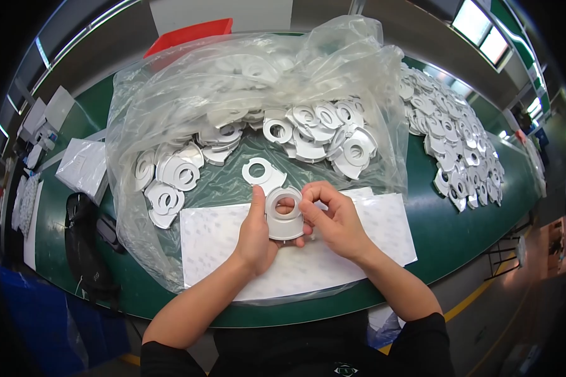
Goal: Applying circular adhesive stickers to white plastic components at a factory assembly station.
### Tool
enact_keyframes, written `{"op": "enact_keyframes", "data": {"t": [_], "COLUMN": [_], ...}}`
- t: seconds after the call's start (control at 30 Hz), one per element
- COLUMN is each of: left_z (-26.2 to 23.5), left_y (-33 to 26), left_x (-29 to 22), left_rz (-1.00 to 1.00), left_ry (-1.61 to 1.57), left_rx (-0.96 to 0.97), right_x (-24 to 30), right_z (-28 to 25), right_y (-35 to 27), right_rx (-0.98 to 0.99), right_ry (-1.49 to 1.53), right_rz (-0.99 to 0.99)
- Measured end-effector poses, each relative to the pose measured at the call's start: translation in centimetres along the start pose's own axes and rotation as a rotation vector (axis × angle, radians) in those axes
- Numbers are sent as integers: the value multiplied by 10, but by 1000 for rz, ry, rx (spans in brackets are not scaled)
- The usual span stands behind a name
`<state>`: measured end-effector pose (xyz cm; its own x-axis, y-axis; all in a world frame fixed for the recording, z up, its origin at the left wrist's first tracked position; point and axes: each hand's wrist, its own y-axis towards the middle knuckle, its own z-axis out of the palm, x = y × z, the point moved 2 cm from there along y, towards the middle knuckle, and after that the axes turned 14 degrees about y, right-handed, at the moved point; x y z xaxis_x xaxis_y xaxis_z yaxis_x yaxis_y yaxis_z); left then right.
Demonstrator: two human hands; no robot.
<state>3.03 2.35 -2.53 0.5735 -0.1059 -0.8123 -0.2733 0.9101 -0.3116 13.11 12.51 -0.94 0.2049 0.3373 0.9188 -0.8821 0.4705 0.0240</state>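
Note:
My left hand grips a silver-white plate with a large round hole in a raised ring, its thumb along the left edge and fingers beneath. Fingertips show through the hole. At the ring's upper right rim is my right hand, thumb and forefinger pinched together; whatever they pinch is too small to make out. Just beyond my left thumb lies another plate of the same kind. Under my hands, a white sheet with a faint pattern covers the front of the table, with more paper at its far edge.
Clear plastic sheeting drapes over piled plates on the green table. Another large heap of plates spreads at the right. A red bin stands behind. At left are a wrapped white stack and a black bag.

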Motion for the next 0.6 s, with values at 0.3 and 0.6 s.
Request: {"op": "enact_keyframes", "data": {"t": [0.3,0.6], "left_z": [-1,-1], "left_y": [0,1], "left_x": [2,2], "left_rz": [11,0], "left_ry": [8,12], "left_rx": [1,-6], "right_x": [2,1], "right_z": [1,1], "right_y": [0,0], "right_rx": [-1,-9], "right_ry": [4,22], "right_rz": [16,25]}}
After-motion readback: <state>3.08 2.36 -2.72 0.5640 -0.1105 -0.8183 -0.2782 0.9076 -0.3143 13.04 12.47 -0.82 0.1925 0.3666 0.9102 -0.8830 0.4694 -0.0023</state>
